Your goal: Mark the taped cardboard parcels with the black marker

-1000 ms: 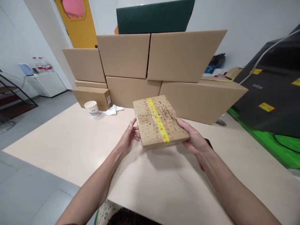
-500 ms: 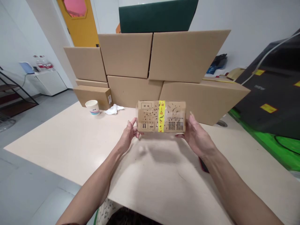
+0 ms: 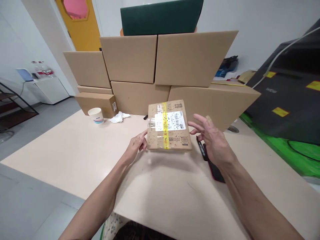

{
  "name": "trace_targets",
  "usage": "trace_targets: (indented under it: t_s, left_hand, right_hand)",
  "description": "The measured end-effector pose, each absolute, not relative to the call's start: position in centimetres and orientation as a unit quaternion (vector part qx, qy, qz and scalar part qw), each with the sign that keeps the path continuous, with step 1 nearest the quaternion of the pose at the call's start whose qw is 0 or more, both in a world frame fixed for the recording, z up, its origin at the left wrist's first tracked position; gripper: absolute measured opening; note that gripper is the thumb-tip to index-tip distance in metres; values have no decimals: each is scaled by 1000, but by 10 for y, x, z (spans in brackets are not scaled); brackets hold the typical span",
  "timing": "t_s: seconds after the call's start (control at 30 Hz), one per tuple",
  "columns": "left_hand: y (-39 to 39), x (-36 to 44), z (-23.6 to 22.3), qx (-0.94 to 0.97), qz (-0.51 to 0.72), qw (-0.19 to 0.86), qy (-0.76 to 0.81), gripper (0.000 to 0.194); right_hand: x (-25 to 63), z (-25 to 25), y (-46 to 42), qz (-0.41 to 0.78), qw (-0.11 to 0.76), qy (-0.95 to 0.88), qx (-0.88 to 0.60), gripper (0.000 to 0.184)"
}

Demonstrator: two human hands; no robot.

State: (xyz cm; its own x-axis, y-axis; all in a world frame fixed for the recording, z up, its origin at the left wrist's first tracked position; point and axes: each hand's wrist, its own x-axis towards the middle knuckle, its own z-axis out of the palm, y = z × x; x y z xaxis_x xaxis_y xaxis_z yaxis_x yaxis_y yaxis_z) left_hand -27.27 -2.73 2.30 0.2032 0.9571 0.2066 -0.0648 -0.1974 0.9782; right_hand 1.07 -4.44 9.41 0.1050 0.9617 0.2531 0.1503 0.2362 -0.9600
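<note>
A small cardboard box (image 3: 169,138), bound with yellow-printed tape and bearing a white shipping label (image 3: 177,120), is tilted so that its labelled face shows. A shadow lies on the table below its near edge. At its lower left corner my left hand (image 3: 137,145) grips it, with the fingers curled and partly hidden behind the box. My right hand (image 3: 212,141) is just off the box's right side, fingers apart and nothing in them. Beneath and beside that hand lie a black marker (image 3: 202,149) and a dark phone-like object with a red edge (image 3: 217,174), partly covered by the wrist.
Large cardboard boxes (image 3: 185,60) are stacked like a wall along the back of the table (image 3: 82,153). A paper cup (image 3: 96,115) and crumpled tissue (image 3: 120,117) stand at the back left. A big black case (image 3: 287,93) leans on the right.
The box has turned from showing its narrow side to showing its labelled face. My right hand has let go of it and its fingers have spread. The marker has come into sight.
</note>
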Motion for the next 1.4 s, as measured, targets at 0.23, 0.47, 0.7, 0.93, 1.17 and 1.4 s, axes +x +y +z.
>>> trace_targets:
  t_s: [0.23,0.47,0.7,0.93,1.17,1.4]
  left_hand:
    - [-22,-276,14,593,539,462,379,66]
    - [-27,-267,20,552,540,573,275,73]
    - [-27,-264,17,429,552,670,249,76]
    - [-25,-268,14,384,558,691,253,63]
    - [-29,-257,22,413,568,669,243,73]
    - [-29,-258,21,474,576,614,259,89]
  right_hand:
    - [13,88,-38,365,558,-548,-505,71]
    - [8,87,-39,388,552,-541,-502,67]
    - [0,89,-52,347,556,-607,-449,60]
    - [-6,94,-56,307,555,-649,-420,48]
    - [-8,81,-49,302,542,-645,-445,53]
    - [-18,59,-44,475,563,-522,-431,58]
